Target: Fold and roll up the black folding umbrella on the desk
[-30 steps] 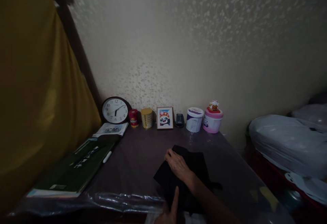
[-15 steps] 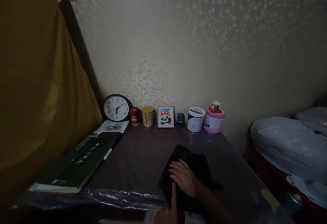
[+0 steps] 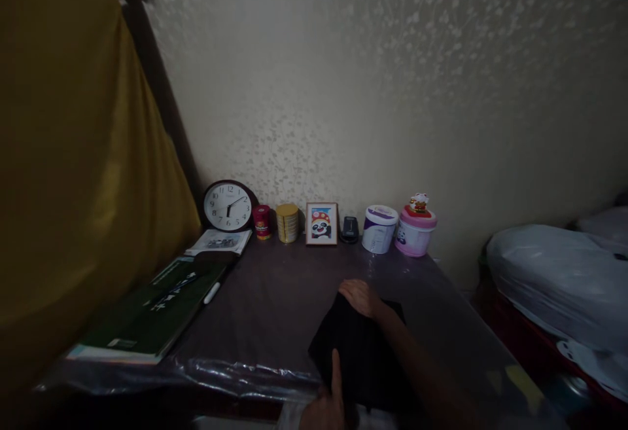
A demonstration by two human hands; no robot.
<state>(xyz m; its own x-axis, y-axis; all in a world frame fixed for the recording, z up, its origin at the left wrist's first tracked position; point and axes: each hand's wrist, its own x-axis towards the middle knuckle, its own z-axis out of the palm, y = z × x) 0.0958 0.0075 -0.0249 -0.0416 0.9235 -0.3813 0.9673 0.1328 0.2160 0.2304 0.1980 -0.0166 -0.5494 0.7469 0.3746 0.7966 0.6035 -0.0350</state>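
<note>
A black cloth (image 3: 360, 358), apparently folded, lies on the dark table near its front edge. My right hand (image 3: 360, 298) is at the cloth's far edge, its fingers bent over that edge and their tips hidden. From the near side, my left hand (image 3: 324, 410) reaches in with its index finger stretched out flat on the cloth. The other left fingers are curled back and partly in shadow. Darkness hides the folds of the cloth.
Green books (image 3: 161, 312) and a white pen (image 3: 212, 292) lie at left. Along the wall stand a clock (image 3: 228, 206), a red can (image 3: 262, 222), a yellow-lidded container (image 3: 287, 224), a panda picture frame (image 3: 322, 224), a white tub (image 3: 379, 230) and a pink-lidded tub (image 3: 415, 233).
My right hand has moved from lying flat on the middle of the cloth to its far edge, fingers now bent over it. My left index finger stays on the cloth. The view has shifted slightly.
</note>
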